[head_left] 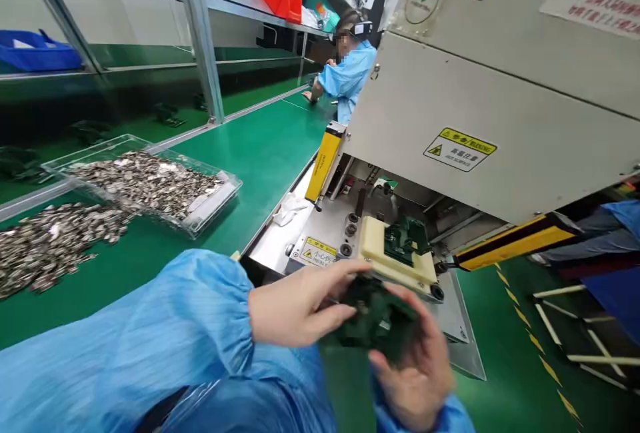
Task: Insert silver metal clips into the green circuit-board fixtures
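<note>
Both my hands hold a dark green moulded plastic part (377, 318) in front of the machine. My left hand (310, 303) grips its left side with thumb and fingers. At its right side, my right hand (423, 360) is closed around the edge; motion blurs the part and this hand. Just beyond them, another dark green plastic part (406, 240) sits in a cream fixture block (373, 240) on the machine's metal bed. The details of the held part are too smeared to make out.
Left on the green bench (265, 133) are a clear tray (200, 216) of small metal pieces and a loose pile of metal pieces (60, 240). Yellow bars (325, 163) flank the machine opening under a grey housing (500, 106). A co-worker in blue (353, 76) sits farther along.
</note>
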The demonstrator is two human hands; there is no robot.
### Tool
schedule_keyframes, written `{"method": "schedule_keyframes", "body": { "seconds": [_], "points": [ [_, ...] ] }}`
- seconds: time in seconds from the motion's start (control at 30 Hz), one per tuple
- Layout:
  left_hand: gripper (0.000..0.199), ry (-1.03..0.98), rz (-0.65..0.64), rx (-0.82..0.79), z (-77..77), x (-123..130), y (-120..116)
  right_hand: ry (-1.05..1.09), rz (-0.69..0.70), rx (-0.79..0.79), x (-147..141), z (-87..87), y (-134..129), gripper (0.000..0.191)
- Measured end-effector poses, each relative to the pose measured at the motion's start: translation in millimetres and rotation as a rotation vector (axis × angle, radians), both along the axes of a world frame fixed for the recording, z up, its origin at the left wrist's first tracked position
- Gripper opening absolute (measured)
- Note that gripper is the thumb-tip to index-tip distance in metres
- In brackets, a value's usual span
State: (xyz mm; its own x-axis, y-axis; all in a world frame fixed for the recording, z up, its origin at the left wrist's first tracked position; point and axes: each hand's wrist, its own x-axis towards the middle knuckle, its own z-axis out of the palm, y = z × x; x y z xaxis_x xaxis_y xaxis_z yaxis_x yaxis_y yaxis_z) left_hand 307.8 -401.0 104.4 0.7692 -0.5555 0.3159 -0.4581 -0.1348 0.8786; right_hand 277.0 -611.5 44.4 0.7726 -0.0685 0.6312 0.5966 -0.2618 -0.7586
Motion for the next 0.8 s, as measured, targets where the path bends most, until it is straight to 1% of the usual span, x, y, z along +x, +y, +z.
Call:
{"method": "schedule_keyframes", "body": {
  "seconds": [0.03, 0.1, 0.13, 0.17, 0.23, 0.27, 0.33, 0.37, 0.4, 0.47, 0.53, 0.6, 0.67, 0.7, 0.73, 0.8],
  "points": [
    [0.057, -0.092, 0.017, -0.005, 4.0, 14, -11, -0.027, -0.134, 0.061, 4, 0.5, -16, 0.066],
    [0.062, -0.239, 0.115, -0.018, 9.6, 43, -31, -0.063, -0.369, 0.225, 17, 3.6, -48, 0.063],
    [0.065, -0.265, 0.158, -0.012, 10.8, 58, -41, -0.053, -0.438, 0.311, 26, 6.1, -62, 0.062],
    [0.07, -0.259, 0.172, 0.011, 10.9, 72, -51, -0.024, -0.467, 0.377, 36, 9.2, -74, 0.063],
    [0.078, -0.19, 0.147, 0.081, 9.3, 95, -72, 0.071, -0.44, 0.432, 55, 16.6, -92, 0.067],
    [0.079, -0.144, 0.138, 0.102, 8.5, 102, -80, 0.115, -0.402, 0.417, 64, 20.7, -98, 0.069],
    [0.081, -0.056, 0.158, 0.073, 8.4, 109, -88, 0.193, -0.295, 0.304, 80, 29.3, -105, 0.069],
    [0.082, -0.031, 0.191, 0.026, 9.3, 108, -87, 0.219, -0.234, 0.221, 87, 33.6, -107, 0.067],
    [0.083, -0.018, 0.228, -0.028, 10.4, 105, -80, 0.239, -0.171, 0.127, 94, 37.9, -108, 0.066],
    [0.082, -0.005, 0.276, -0.091, 12.5, 91, -54, 0.285, -0.043, -0.075, 107, 45.6, -107, 0.065],
    [0.074, 0.026, 0.284, -0.058, 12.7, 71, -13, 0.329, 0.069, -0.255, 118, 51.7, -102, 0.065],
    [0.065, 0.099, 0.279, 0.041, 9.6, 50, 32, 0.349, 0.129, -0.397, 127, 55.1, -96, 0.065],
    [0.056, 0.221, 0.275, 0.13, 1.4, 33, 70, 0.337, 0.127, -0.505, 132, 54.9, -92, 0.064],
    [0.053, 0.288, 0.265, 0.144, -5.0, 26, 83, 0.318, 0.095, -0.563, 132, 53.3, -92, 0.065],
    [0.051, 0.347, 0.259, 0.136, -12.8, 21, 93, 0.288, 0.045, -0.629, 129, 50.7, -93, 0.066],
    [0.052, 0.415, 0.245, 0.089, -31.5, 17, 101, 0.19, -0.114, -0.762, 116, 43.1, -99, 0.068]
  ]
}}
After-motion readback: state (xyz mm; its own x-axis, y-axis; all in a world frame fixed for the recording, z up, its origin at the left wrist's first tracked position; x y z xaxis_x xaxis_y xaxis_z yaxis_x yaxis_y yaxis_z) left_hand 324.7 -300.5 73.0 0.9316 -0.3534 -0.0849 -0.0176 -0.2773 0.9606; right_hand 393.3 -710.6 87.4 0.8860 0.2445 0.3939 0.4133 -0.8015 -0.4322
